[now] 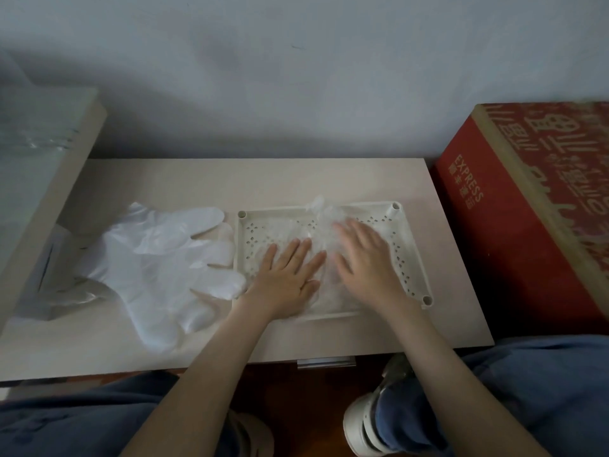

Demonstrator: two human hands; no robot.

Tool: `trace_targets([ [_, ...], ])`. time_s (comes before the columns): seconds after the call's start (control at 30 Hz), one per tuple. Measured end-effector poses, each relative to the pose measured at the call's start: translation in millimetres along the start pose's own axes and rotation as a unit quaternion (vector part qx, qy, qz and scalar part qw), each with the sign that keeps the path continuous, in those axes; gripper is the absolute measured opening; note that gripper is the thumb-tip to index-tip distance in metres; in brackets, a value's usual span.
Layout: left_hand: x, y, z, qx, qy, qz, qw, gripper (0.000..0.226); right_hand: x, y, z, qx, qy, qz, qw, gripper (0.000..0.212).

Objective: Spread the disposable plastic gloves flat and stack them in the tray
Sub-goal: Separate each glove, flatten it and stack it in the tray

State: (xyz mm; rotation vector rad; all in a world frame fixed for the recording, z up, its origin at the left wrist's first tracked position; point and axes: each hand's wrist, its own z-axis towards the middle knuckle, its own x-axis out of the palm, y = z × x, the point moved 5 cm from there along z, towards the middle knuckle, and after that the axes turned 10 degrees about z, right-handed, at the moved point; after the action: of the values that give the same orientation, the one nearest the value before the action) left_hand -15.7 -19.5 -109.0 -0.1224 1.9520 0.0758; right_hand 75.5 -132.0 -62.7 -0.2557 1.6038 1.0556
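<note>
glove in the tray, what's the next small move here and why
Probably slide the right hand toward the far rim of the tray to smooth out the glove. Both it and the left hand press flat on the glove, but its far end bunches up over that rim, so it is not yet flat. The loose gloves left of the tray can wait.

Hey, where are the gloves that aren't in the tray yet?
In the head view, the loose gloves lie on the table left of the tray, fingertips reaching its rim.
</note>
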Motion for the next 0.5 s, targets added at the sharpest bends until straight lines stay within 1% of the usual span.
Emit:
trace_targets([
  [0.03, 0, 1, -1, 0.001, 0.001, -0.006, 1.000, 0.054, 14, -3, -2, 0.000, 0.075, -0.010, 0.997, 0.054],
  [0.07, 0, 3, -1, 0.003, 0.002, -0.014, 1.000, 0.054, 25, -12, -4, 0.022, 0.132, -0.023, 0.991, 0.057],
  [0.1, 0, 5, -1, 0.007, 0.001, -0.028, 1.000, 0.053, 32, -22, -5, 0.050, 0.169, -0.033, 0.984, 0.059],
  [0.13, -2, 7, -2, 0.012, -0.006, -0.059, 0.998, 0.052, 36, -30, -6, 0.068, 0.186, -0.042, 0.979, 0.061],
  [0.17, -6, 8, -2, 0.016, -0.021, -0.111, 0.993, 0.051, 36, -35, -7, 0.073, 0.192, -0.049, 0.977, 0.062],
  [0.2, -13, 11, -4, 0.011, -0.046, -0.186, 0.981, 0.050, 36, -36, -7, 0.072, 0.193, -0.052, 0.977, 0.063],
  [0.27, -27, 21, -8, -0.038, -0.119, -0.332, 0.935, 0.045, 34, -36, -7, 0.073, 0.190, -0.048, 0.978, 0.064],
  [0.3, -33, 29, -12, -0.072, -0.163, -0.372, 0.911, 0.041, 33, -36, -7, 0.075, 0.188, -0.045, 0.978, 0.064],
  [0.33, -39, 35, -17, -0.098, -0.203, -0.378, 0.898, 0.039, 33, -36, -8, 0.075, 0.187, -0.044, 0.978, 0.064],
  [0.37, -42, 40, -21, -0.115, -0.231, -0.361, 0.896, 0.038, 32, -35, -8, 0.075, 0.188, -0.042, 0.978, 0.064],
  [0.4, -45, 43, -23, -0.122, -0.244, -0.334, 0.902, 0.039, 32, -35, -8, 0.077, 0.189, -0.038, 0.978, 0.064],
  [0.5, -46, 41, -26, -0.104, -0.243, -0.259, 0.929, 0.041, 30, -35, -8, 0.088, 0.180, -0.022, 0.979, 0.065],
])
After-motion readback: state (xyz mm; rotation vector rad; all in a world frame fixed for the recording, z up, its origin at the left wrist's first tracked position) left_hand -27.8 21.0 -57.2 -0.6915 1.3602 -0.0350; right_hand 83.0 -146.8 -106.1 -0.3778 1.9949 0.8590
